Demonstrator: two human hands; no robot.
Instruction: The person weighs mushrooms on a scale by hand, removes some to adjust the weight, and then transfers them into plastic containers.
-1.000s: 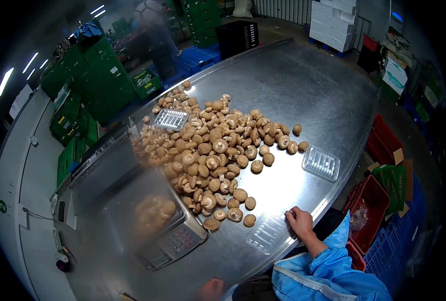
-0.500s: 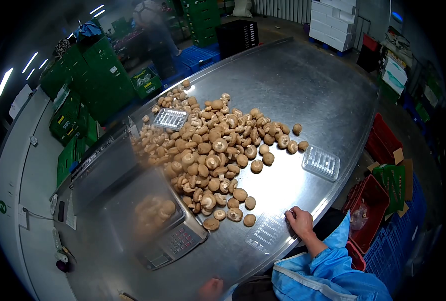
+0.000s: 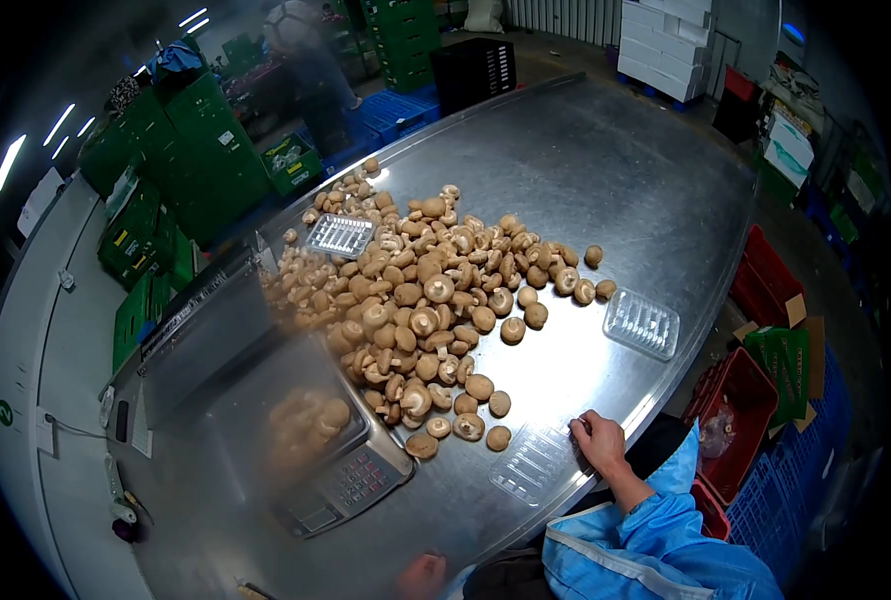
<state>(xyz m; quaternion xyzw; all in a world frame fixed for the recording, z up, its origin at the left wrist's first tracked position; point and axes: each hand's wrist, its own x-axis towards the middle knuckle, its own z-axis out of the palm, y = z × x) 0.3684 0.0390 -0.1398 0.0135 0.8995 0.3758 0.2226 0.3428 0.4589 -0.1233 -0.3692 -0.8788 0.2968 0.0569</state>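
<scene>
Free room and obstacles, steel table (image 3: 605,150). Widest open stretch: bare metal from far R corner down the R side, interrupted by one transparent tray (image 3: 642,325) near the R edge. A shorter bright gap lies btwn. this tray and the near tray (image 3: 530,465), w/ R hand (image 3: 598,443) at the latter's edge-side end. A narrow lane passes btwn. near tray and scale (image 3: 390,463), ending at stray mushrooms (image 3: 469,428). Main obstacle: mushroom heap (image 3: 415,290), mid-table to far-L edge. L hand (image 3: 423,577), blurred, is by the near edge.
</scene>
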